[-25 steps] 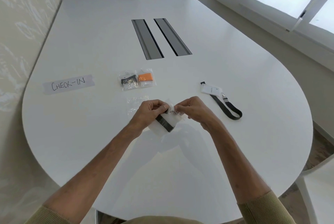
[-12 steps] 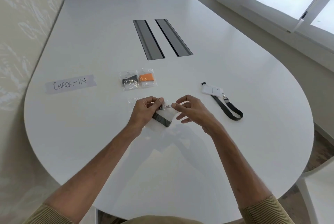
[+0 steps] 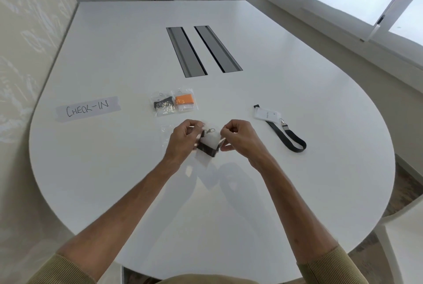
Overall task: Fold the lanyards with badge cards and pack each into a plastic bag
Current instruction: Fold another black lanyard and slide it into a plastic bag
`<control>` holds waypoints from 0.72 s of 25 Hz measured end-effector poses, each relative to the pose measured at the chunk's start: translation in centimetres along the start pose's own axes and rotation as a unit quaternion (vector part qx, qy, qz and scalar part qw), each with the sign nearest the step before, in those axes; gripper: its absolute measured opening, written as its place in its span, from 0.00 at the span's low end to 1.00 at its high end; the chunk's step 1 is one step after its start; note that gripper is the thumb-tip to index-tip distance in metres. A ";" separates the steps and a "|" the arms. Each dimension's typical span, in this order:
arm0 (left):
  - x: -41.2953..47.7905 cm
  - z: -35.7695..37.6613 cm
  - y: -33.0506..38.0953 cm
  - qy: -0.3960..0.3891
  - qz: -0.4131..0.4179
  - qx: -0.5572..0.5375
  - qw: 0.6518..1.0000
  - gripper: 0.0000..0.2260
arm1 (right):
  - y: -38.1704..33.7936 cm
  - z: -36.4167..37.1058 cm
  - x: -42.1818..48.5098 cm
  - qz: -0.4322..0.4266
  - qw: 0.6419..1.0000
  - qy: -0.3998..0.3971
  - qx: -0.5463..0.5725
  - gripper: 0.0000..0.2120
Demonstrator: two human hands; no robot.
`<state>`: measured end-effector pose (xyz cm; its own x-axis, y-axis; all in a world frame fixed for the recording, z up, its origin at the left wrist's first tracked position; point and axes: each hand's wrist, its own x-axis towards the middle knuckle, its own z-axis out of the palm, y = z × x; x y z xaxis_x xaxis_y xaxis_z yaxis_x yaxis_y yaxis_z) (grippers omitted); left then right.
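Note:
A clear plastic bag (image 3: 211,142) with a folded dark lanyard (image 3: 207,149) and white badge card inside hangs just above the table centre. My left hand (image 3: 183,139) pinches its left top corner and my right hand (image 3: 235,136) pinches its right top edge. The lanyard's metal clip (image 3: 209,131) pokes out at the bag's mouth. An unfolded black lanyard with a white badge card (image 3: 266,114) lies flat to the right. Two packed bags lie beyond my hands, one with a dark lanyard (image 3: 163,105), one with an orange lanyard (image 3: 185,100).
An empty clear plastic bag (image 3: 167,132) lies left of my left hand. A strip of tape reading CHECK-IN (image 3: 88,108) is stuck at the left. Two grey cable slots (image 3: 201,51) run down the white table's middle. A white chair (image 3: 405,238) stands at the right.
My right hand let go of the bag half a second ago, then closed on its right top edge again. The bag has stayed between both hands.

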<state>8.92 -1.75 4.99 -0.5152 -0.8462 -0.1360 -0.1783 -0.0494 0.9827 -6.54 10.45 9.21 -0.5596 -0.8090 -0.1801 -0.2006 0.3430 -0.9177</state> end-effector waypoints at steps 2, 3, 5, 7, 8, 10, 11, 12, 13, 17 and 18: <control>-1.1 0.4 -0.1 0.022 0.047 0.065 0.997 0.13 | -0.4 0.2 0.0 -0.012 0.999 0.028 0.012 0.07; -2.0 0.6 -0.4 0.020 0.095 0.106 0.990 0.17 | -0.6 0.2 0.0 -0.017 0.999 0.039 0.018 0.06; -3.9 1.7 -1.2 -0.015 0.168 0.166 0.972 0.26 | -0.8 0.1 0.1 -0.021 0.998 0.049 0.033 0.06; -5.2 2.8 -1.6 -0.031 0.183 0.185 0.965 0.30 | -1.1 0.4 0.0 -0.022 0.998 0.048 0.045 0.05; -5.4 3.2 -1.5 -0.027 0.182 0.181 0.966 0.30 | -1.2 0.6 0.0 -0.024 0.997 0.046 0.049 0.04; -5.1 3.8 -1.2 -0.003 0.178 0.162 0.971 0.25 | -1.2 0.7 0.0 -0.030 0.997 0.042 0.056 0.04; -4.8 3.9 -1.1 0.012 0.172 0.149 0.974 0.22 | -1.1 0.8 0.0 -0.031 0.997 0.036 0.064 0.04; -4.5 3.8 -0.9 0.023 0.163 0.135 0.977 0.20 | -1.0 0.8 0.1 -0.032 0.996 0.030 0.077 0.05; -4.3 3.7 -0.7 0.027 0.152 0.126 0.980 0.19 | -0.9 0.7 0.1 -0.034 0.995 0.028 0.094 0.07; -3.5 3.2 -0.5 0.037 0.114 0.102 0.988 0.17 | 0.0 0.0 0.8 -0.064 0.985 0.143 0.067 0.08; -3.4 3.0 -0.3 0.038 0.102 0.084 0.990 0.17 | 0.3 -0.2 1.1 -0.057 0.985 0.160 0.036 0.07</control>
<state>8.22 2.73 4.75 -0.4923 -0.8668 0.0795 -0.2172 0.2108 0.9531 -7.39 9.73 8.79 -0.7634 -0.6450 0.0355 -0.2249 0.2140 -0.9506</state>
